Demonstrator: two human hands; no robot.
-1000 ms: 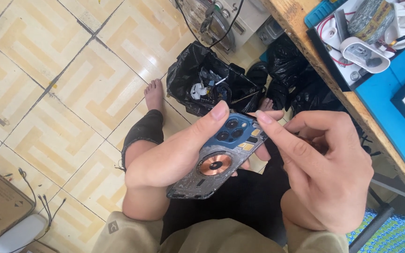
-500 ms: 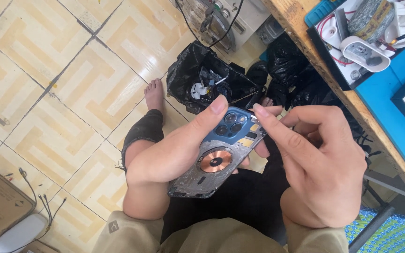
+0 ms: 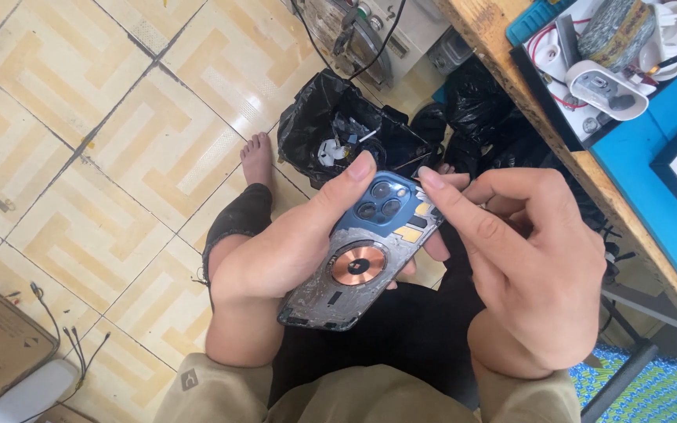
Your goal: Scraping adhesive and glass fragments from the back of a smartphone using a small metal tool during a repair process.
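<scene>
The left hand [image 3: 291,258] grasped a blue phone back housing [image 3: 366,251] above the lap (copper coil facing up), while the right hand [image 3: 523,274] pinched at its upper edge. Beyond lay a black bag [image 3: 331,125] on the tiled floor [image 3: 119,141].

Glossy cream floor [image 3: 80,157] of patterned tiles, daylit. A wooden table [image 3: 511,70] with a blue mat [image 3: 652,180] stands right; black bags [image 3: 338,117] beneath.
</scene>
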